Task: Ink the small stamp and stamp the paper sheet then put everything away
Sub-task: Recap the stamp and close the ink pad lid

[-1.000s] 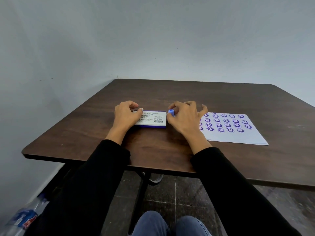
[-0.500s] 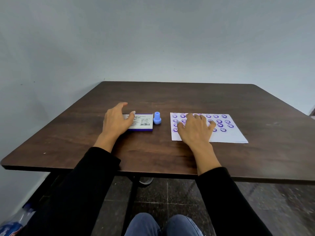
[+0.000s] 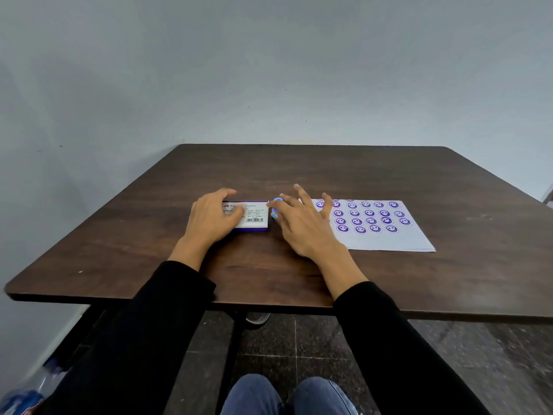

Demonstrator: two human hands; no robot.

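Observation:
A closed ink pad (image 3: 255,218) with a white label and dark blue rim lies on the brown table (image 3: 299,172). My left hand (image 3: 212,217) rests on its left half, fingers curled over the far edge and thumb across the label. The small blue stamp (image 3: 278,200) stands just right of the pad, mostly hidden behind my right hand (image 3: 302,223). That hand hovers at the stamp with fingers spread; I cannot tell whether it touches. The white paper sheet (image 3: 389,239), covered with several rows of purple smiley prints, lies flat to the right.
A grey wall stands behind and left of the table. Under the table I see its dark legs, a tiled floor and my knees (image 3: 287,396). A plastic bottle (image 3: 21,399) lies on the floor at the lower left.
My right hand has left the paper and moved left to the stamp. My left hand has curled its fingers over the ink pad. The pad, stamp and paper stay put.

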